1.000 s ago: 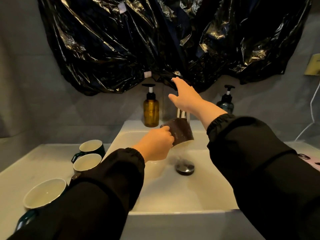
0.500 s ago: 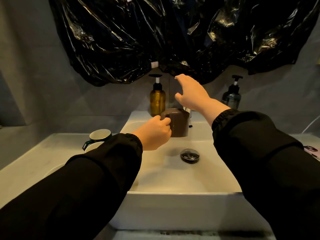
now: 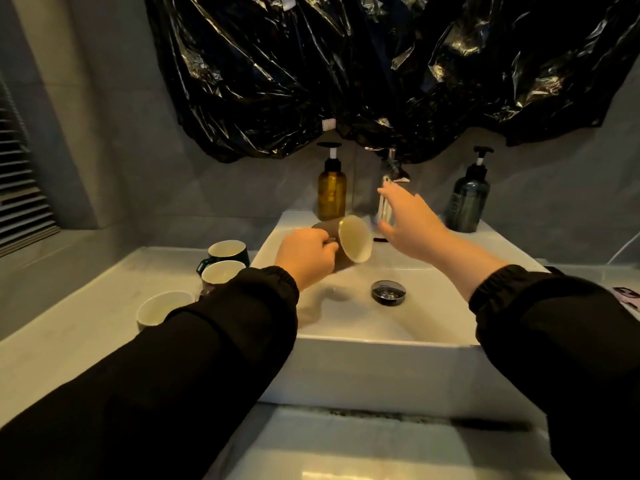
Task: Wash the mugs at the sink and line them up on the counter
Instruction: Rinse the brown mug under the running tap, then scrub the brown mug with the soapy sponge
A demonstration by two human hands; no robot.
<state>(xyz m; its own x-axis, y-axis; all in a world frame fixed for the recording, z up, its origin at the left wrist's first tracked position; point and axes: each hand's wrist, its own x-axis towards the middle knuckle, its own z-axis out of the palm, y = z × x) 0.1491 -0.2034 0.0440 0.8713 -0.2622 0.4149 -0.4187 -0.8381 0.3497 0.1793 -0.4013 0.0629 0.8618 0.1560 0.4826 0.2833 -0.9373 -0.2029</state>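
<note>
My left hand (image 3: 306, 256) grips a brown mug (image 3: 353, 239) by its handle side over the white sink (image 3: 381, 337). The mug is tipped on its side, its pale inside facing right toward my right hand (image 3: 410, 221). That hand hovers open with spread fingers just in front of the chrome faucet (image 3: 389, 188), not touching the mug. Three more mugs stand upright in a row on the counter left of the sink: a dark green one (image 3: 227, 252), a second (image 3: 221, 273), and a nearer pale one (image 3: 161, 308) partly hidden by my left sleeve.
An amber pump bottle (image 3: 331, 188) stands at the sink's back left, a dark pump bottle (image 3: 467, 199) at the back right. The drain plug (image 3: 388, 292) sits mid-basin. Black plastic sheeting (image 3: 381, 71) hangs on the wall above. A patterned object (image 3: 625, 296) lies at the far right.
The mug has turned from bottom-up under the faucet to lying on its side, its opening facing right. My right hand has come down from above the faucet to beside the mug.
</note>
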